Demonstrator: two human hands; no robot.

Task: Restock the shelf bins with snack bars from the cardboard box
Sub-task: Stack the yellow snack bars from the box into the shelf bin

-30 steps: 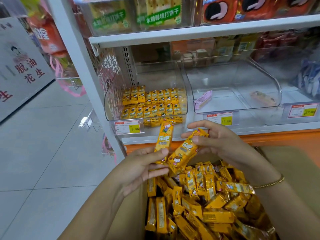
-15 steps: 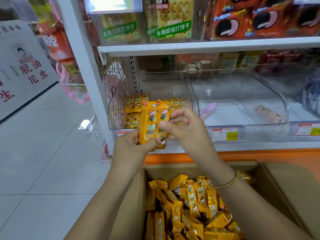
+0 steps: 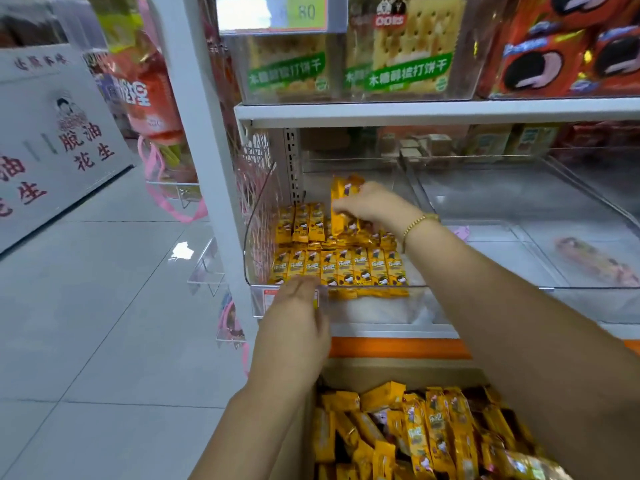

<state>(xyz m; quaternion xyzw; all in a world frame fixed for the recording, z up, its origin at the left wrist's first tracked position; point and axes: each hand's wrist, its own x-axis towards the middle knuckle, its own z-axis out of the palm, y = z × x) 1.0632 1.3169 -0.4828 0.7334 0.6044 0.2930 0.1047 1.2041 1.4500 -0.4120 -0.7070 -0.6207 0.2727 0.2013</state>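
My right hand (image 3: 372, 207) reaches into the left clear shelf bin (image 3: 258, 223) and grips a few yellow snack bars (image 3: 341, 190) held upright above the back row. Rows of the same yellow bars (image 3: 346, 266) lie flat on the bin floor. My left hand (image 3: 298, 317) hovers in front of the bin's price label with fingers together and nothing visible in it. The cardboard box (image 3: 388, 374) stands below the shelf, full of loose yellow bars (image 3: 426, 434).
A second clear bin (image 3: 519, 202) to the right holds one pink pack (image 3: 595, 259). The upper shelf (image 3: 433, 110) carries cracker and cookie packs. A white upright post (image 3: 207, 150) bounds the shelf on the left; tiled floor (image 3: 86, 306) lies beyond.
Both hands rose from the box with bars. My right hand has carried the bars into the left bin. My left hand has let go and dropped back in front of the bin.
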